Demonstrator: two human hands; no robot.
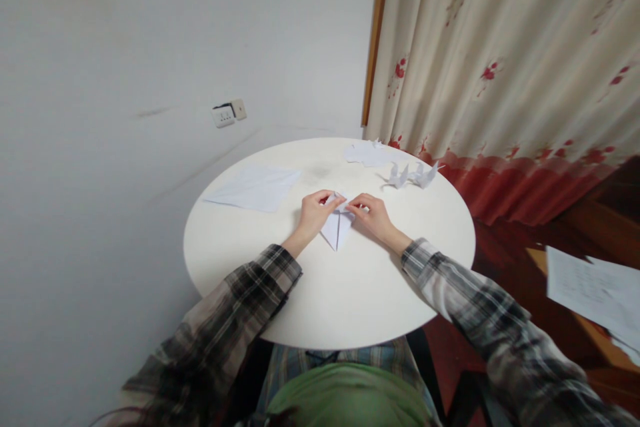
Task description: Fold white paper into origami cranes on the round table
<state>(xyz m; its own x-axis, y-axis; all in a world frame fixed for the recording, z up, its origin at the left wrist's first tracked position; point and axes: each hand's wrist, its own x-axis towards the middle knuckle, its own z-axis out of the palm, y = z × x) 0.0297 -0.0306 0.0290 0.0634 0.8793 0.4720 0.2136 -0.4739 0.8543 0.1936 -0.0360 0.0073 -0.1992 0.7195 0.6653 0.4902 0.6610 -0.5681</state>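
Observation:
A piece of folded white paper lies on the round white table, its pointed end toward me and a crease or slit down its middle. My left hand pinches its upper left part between thumb and fingers. On the other side, my right hand grips the upper right edge with thumb and fingertips pressed together. The fingers partly cover the top of the folded paper.
White paper sheets lie at the table's left. Two folded paper cranes stand at the right rear, near a torn-edged sheet. Beyond are a wall socket and a flowered curtain. Written papers lie lower right.

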